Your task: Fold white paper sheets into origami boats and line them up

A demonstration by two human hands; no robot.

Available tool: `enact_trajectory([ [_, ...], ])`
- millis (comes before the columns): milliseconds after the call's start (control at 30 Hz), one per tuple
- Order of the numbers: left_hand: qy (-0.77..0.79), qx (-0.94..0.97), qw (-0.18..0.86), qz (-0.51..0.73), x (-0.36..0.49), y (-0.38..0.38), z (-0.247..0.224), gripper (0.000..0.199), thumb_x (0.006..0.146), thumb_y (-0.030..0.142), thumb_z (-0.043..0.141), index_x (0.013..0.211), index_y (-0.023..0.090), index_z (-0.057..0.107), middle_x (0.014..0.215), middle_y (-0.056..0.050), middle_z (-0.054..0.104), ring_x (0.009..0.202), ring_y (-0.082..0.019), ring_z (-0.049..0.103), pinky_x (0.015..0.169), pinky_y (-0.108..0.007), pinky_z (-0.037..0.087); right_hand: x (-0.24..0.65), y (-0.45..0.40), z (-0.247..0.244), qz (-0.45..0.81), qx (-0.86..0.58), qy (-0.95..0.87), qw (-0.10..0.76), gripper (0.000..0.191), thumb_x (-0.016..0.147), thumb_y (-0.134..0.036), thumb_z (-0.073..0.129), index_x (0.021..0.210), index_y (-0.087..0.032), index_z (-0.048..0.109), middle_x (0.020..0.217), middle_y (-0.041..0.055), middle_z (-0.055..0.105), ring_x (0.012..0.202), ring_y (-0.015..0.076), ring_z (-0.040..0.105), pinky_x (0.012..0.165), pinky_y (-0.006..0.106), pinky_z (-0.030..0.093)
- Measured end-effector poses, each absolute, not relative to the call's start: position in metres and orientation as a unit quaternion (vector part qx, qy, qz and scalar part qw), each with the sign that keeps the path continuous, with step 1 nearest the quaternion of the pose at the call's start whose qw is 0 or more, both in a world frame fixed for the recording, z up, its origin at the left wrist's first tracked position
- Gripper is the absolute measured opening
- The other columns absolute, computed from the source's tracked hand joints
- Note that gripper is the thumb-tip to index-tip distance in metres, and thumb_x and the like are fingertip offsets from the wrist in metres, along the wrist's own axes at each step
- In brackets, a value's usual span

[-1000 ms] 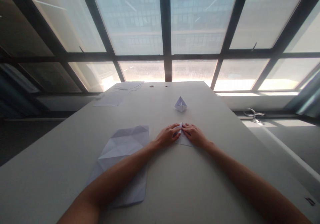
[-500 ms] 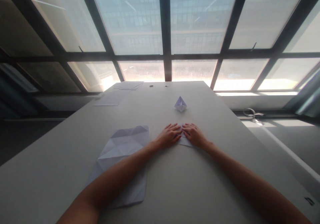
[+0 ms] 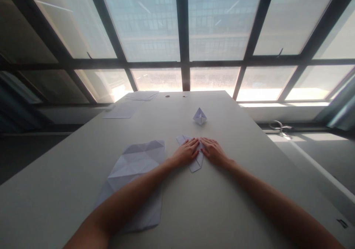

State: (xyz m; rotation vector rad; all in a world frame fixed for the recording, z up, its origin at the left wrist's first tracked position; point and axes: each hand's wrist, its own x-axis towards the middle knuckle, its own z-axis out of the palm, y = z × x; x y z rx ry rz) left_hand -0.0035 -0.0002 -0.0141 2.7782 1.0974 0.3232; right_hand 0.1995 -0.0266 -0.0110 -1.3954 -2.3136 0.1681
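Note:
A small folded white paper (image 3: 195,164) lies flat on the white table (image 3: 222,204), slanting from upper left to lower right. My left hand (image 3: 186,152) rests across its middle, palm down with fingers laid out flat. From the other side my right hand (image 3: 213,151) lies on the paper's right edge, its fingers also extended, the fingertips of both hands nearly meeting. Part of the paper is hidden under the hands. Beyond them stands a small pointed folded paper piece (image 3: 200,116).
A large creased paper sheet (image 3: 138,164) lies under my left forearm. Flat sheets (image 3: 119,110) rest at the table's far left, with more papers (image 3: 142,95) behind. A silvery curved object (image 3: 280,127) is beyond the right edge. Windows rise behind the table.
The small folded paper has turned, so its upper-left end and its lower end now stick out from the hands. Both hands have shifted only slightly.

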Motion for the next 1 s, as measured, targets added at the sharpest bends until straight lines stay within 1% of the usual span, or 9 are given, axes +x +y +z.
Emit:
enact_trajectory([
  [100, 0.378, 0.920, 0.054, 0.094, -0.002, -0.002, -0.014, 0.059, 0.101, 0.042, 0.028, 0.153, 0.014, 0.025, 0.158, -0.009, 0.027, 0.147, -0.023, 0.020, 0.119, -0.040, 0.016, 0.198, -0.025, -0.015, 0.071, -0.513, -0.842, 0.153, 0.054, 0.099, -0.034, 0.035, 0.150, -0.016, 0.034, 0.153, 0.0105, 0.036, 0.143, 0.0225, 0.029, 0.118, 0.047, 0.015],
  [167, 0.411, 0.907, 0.038, 0.084, -0.002, -0.003, -0.014, 0.063, 0.100, 0.048, 0.027, 0.153, 0.014, 0.026, 0.159, -0.011, 0.024, 0.148, -0.027, 0.017, 0.119, -0.044, 0.015, 0.198, -0.024, -0.017, 0.067, -0.523, -0.840, 0.129, 0.055, 0.100, -0.036, 0.031, 0.151, -0.015, 0.032, 0.156, 0.0106, 0.031, 0.145, 0.0230, 0.024, 0.118, 0.050, 0.010],
  [300, 0.493, 0.867, 0.014, 0.069, -0.004, -0.002, -0.016, 0.082, 0.094, 0.066, 0.028, 0.151, 0.007, 0.028, 0.158, -0.019, 0.021, 0.147, -0.036, 0.013, 0.117, -0.050, 0.013, 0.199, -0.025, -0.018, 0.045, -0.548, -0.828, 0.113, 0.057, 0.100, -0.038, 0.028, 0.151, -0.012, 0.031, 0.157, 0.0128, 0.028, 0.146, 0.0244, 0.020, 0.117, 0.054, 0.007],
  [400, 0.526, 0.848, 0.009, 0.062, -0.006, -0.001, -0.016, 0.094, 0.089, 0.074, 0.028, 0.150, 0.002, 0.027, 0.157, -0.024, 0.021, 0.147, -0.036, 0.013, 0.117, -0.050, 0.011, 0.198, -0.026, -0.018, 0.037, -0.566, -0.816, 0.110, 0.058, 0.100, -0.040, 0.028, 0.150, -0.011, 0.032, 0.157, 0.0145, 0.027, 0.147, 0.0261, 0.018, 0.116, 0.057, 0.006],
  [567, 0.535, 0.843, 0.008, 0.062, -0.006, 0.000, -0.017, 0.097, 0.088, 0.076, 0.025, 0.149, 0.002, 0.026, 0.157, -0.025, 0.020, 0.147, -0.035, 0.012, 0.117, -0.051, 0.010, 0.196, -0.027, -0.018, 0.038, -0.585, -0.802, 0.113, 0.061, 0.099, -0.042, 0.028, 0.150, -0.008, 0.031, 0.157, 0.0168, 0.026, 0.147, 0.0274, 0.018, 0.116, 0.058, 0.007],
  [700, 0.533, 0.843, 0.006, 0.064, -0.006, 0.000, -0.019, 0.094, 0.089, 0.074, 0.026, 0.149, 0.003, 0.027, 0.157, -0.024, 0.021, 0.147, -0.035, 0.012, 0.117, -0.052, 0.010, 0.196, -0.027, -0.019, 0.047, -0.589, -0.799, 0.110, 0.061, 0.099, -0.042, 0.028, 0.151, -0.010, 0.029, 0.157, 0.0161, 0.024, 0.147, 0.0269, 0.016, 0.116, 0.057, 0.008],
  [800, 0.511, 0.857, 0.007, 0.067, -0.006, 0.000, -0.018, 0.085, 0.092, 0.069, 0.027, 0.150, 0.007, 0.028, 0.158, -0.021, 0.021, 0.148, -0.033, 0.012, 0.117, -0.055, 0.008, 0.197, -0.027, -0.020, 0.054, -0.591, -0.797, 0.113, 0.060, 0.099, -0.042, 0.028, 0.151, -0.010, 0.029, 0.158, 0.0154, 0.023, 0.147, 0.0267, 0.016, 0.116, 0.056, 0.009],
  [900, 0.461, 0.884, 0.008, 0.074, -0.006, -0.002, -0.014, 0.068, 0.098, 0.057, 0.028, 0.151, 0.016, 0.029, 0.159, -0.014, 0.022, 0.148, -0.029, 0.013, 0.117, -0.057, 0.004, 0.198, -0.026, -0.021, 0.064, -0.592, -0.795, 0.118, 0.061, 0.099, -0.043, 0.028, 0.151, -0.011, 0.028, 0.158, 0.0146, 0.024, 0.147, 0.0260, 0.016, 0.116, 0.055, 0.010],
  [1000, 0.406, 0.911, 0.022, 0.070, -0.007, -0.002, -0.009, 0.055, 0.101, 0.047, 0.027, 0.150, 0.024, 0.031, 0.159, -0.009, 0.025, 0.148, -0.026, 0.016, 0.118, -0.054, 0.009, 0.198, -0.026, -0.023, 0.074, -0.594, -0.791, 0.127, 0.061, 0.099, -0.044, 0.031, 0.152, -0.013, 0.028, 0.158, 0.0143, 0.025, 0.147, 0.0256, 0.016, 0.117, 0.054, 0.010],
])
